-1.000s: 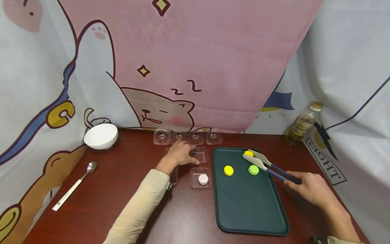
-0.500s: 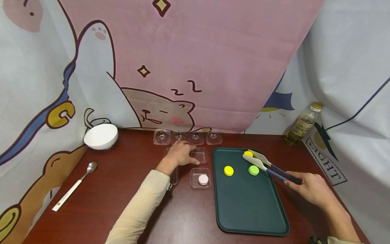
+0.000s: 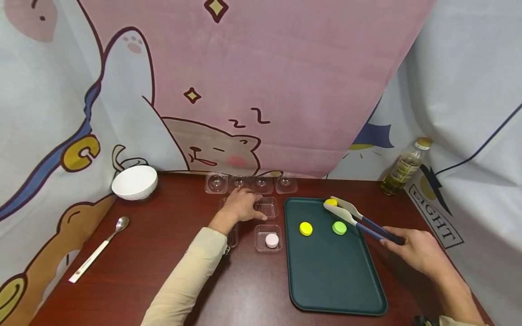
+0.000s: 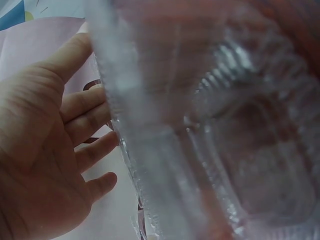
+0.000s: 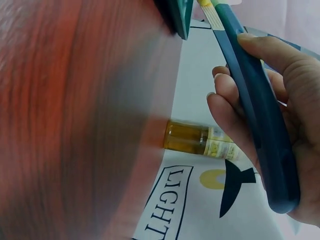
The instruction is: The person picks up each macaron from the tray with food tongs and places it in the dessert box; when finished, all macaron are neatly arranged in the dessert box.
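Note:
My right hand (image 3: 422, 252) grips a pair of tongs (image 3: 341, 213) with blue handles and pale tips. Between those tips, at the far end of the dark green tray (image 3: 330, 280), is a yellow macaron (image 3: 331, 202). A second yellow macaron (image 3: 306, 228) and a green macaron (image 3: 339, 227) lie on the tray. My left hand (image 3: 241, 206) reaches over the clear plastic boxes, thumb beside one box (image 3: 269, 208), fingers loosely extended. In the left wrist view, a clear box (image 4: 260, 165) fills the foreground beside the fingers. Nearer me, another box (image 3: 259, 233) contains a pale pink macaron (image 3: 272, 240).
Several clear domed lids (image 3: 216, 183) line the table's back edge. A white bowl (image 3: 134, 182) and a long-handled spoon (image 3: 95, 257) are at the left. An oil bottle (image 3: 401, 170) stands at the back right, by the cloth wall (image 3: 310, 90).
The tongs and the yellow macaron between their tips have shifted slightly toward the back of the tray. My left hand has stayed in place.

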